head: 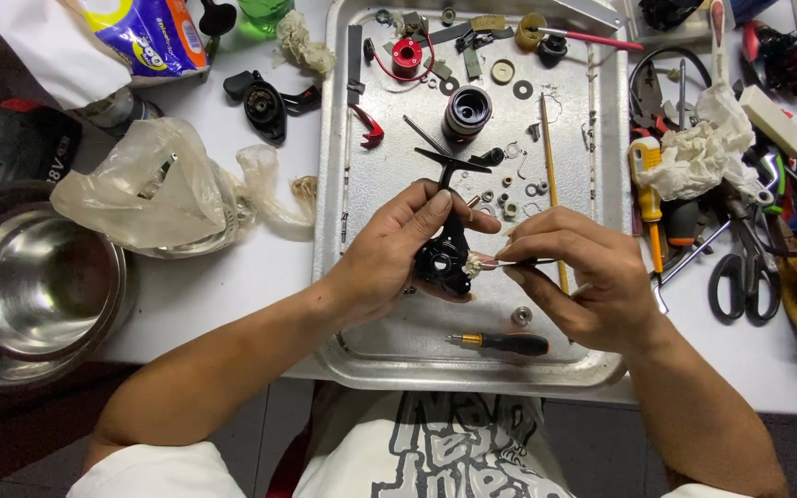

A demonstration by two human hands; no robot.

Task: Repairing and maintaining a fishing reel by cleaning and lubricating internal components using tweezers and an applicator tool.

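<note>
The left hand [389, 254] is closed around a black fishing-reel body [445, 258], thumb pressed on its upper stem, holding it above the metal tray [362, 295]; the right hand [583, 277] pinches thin tweezers [509, 263], whose tips grip a small wad of pale tissue [474, 266] touching the reel's right side; this looks like a wiping step inside the housing; the next move likely calls for a steady, light turn of the wad; a black-handled screwdriver [505, 343] lies just below.
</note>
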